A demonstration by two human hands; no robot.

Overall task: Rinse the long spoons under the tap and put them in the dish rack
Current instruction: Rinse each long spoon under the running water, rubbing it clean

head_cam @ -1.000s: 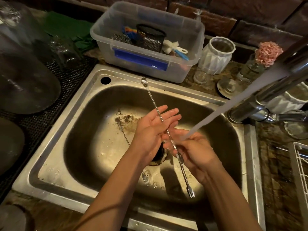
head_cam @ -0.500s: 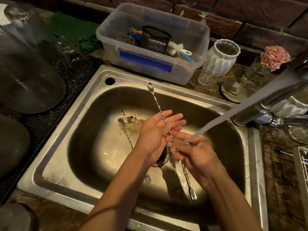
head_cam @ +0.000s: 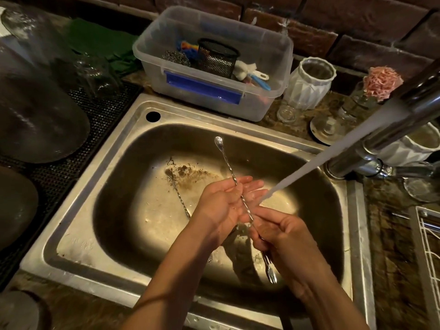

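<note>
We rinse one long spoon under the stream, right hand gripping it, left hand open beneath; second spoon in sink, rack unreached.

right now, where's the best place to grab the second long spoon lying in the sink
Take the second spoon by its twisted stem, coming from above on the left. It lies flat on the sink floor; its near end runs under the left hand, and its bowl sits in brown residue.
</note>
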